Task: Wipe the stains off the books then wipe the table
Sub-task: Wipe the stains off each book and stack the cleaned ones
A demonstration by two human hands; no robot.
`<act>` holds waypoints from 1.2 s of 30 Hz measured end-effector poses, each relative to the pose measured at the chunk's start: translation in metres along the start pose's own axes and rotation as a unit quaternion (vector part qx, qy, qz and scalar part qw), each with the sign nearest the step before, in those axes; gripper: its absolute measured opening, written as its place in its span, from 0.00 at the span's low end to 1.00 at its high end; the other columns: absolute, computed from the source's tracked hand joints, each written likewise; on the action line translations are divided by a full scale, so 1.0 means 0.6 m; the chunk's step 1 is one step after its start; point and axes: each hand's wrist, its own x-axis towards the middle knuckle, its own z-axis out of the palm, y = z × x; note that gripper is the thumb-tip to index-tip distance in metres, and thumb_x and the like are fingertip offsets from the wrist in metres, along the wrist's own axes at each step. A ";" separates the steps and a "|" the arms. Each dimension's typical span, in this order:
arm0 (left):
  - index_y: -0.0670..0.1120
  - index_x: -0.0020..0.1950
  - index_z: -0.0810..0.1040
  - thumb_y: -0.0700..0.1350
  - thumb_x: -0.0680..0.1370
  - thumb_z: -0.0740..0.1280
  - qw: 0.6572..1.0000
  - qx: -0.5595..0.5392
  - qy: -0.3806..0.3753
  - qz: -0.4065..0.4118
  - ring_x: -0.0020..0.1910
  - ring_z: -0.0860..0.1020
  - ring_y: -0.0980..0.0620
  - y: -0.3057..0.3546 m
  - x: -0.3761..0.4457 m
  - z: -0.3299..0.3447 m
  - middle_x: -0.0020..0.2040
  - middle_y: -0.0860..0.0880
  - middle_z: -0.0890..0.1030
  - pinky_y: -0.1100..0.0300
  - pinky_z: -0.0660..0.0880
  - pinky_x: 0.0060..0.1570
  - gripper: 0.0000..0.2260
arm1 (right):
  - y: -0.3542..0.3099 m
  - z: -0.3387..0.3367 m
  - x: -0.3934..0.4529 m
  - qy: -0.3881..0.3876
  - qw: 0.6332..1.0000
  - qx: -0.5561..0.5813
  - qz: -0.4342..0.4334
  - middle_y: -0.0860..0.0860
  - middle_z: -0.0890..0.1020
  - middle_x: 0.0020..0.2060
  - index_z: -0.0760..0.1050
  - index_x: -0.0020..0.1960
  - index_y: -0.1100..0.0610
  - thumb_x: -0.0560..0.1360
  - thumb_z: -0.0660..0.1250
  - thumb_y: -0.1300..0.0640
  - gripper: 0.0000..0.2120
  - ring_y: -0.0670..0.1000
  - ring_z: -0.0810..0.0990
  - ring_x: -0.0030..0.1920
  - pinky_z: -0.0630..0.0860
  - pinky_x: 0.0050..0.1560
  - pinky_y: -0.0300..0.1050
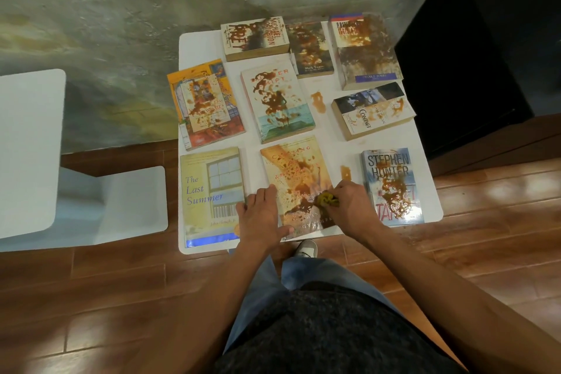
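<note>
Nine stained paperback books lie flat across the white square table (431, 191). On the near-middle tan-covered book (296, 173), the left hand (261, 212) presses flat, fingers spread, steadying it, while the right hand (353, 206) pinches a crumpled yellow-green cloth (326, 200) against its brown stain (299, 206).

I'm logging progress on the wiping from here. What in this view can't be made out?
- Cloth: mostly hidden inside the right hand; size and soiling unclear.
- Middle front book: title blotted by stain, lower edge covered by the left hand and right hand.
- Back right book: cover text smeared over by stain, too small to read.
- Table: near edge partly hidden by the arms.
</note>
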 end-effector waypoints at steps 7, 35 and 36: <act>0.48 0.79 0.54 0.62 0.73 0.73 1.000 0.002 -0.003 0.000 0.70 0.65 0.46 0.001 0.000 -0.002 0.72 0.49 0.66 0.49 0.61 0.65 0.43 | -0.002 -0.003 -0.005 -0.024 0.999 0.001 -0.030 0.54 0.79 0.44 0.84 0.51 0.57 0.75 0.72 0.51 0.10 0.51 0.78 0.40 0.78 0.41 0.45; 0.49 0.78 0.54 0.60 0.74 0.73 1.000 -0.005 -0.007 -0.005 0.72 0.65 0.46 0.003 -0.001 -0.002 0.73 0.49 0.65 0.48 0.60 0.67 0.42 | 0.007 -0.015 0.002 -0.072 0.996 0.025 0.036 0.50 0.83 0.41 0.84 0.47 0.54 0.73 0.75 0.49 0.09 0.47 0.81 0.38 0.82 0.43 0.47; 0.49 0.79 0.53 0.60 0.74 0.72 1.000 -0.004 -0.009 -0.005 0.72 0.65 0.46 0.002 -0.002 -0.001 0.74 0.49 0.64 0.48 0.60 0.67 0.42 | 0.009 -0.018 0.004 -0.061 0.997 0.023 0.044 0.50 0.84 0.40 0.84 0.47 0.55 0.73 0.75 0.50 0.08 0.47 0.81 0.38 0.82 0.43 0.46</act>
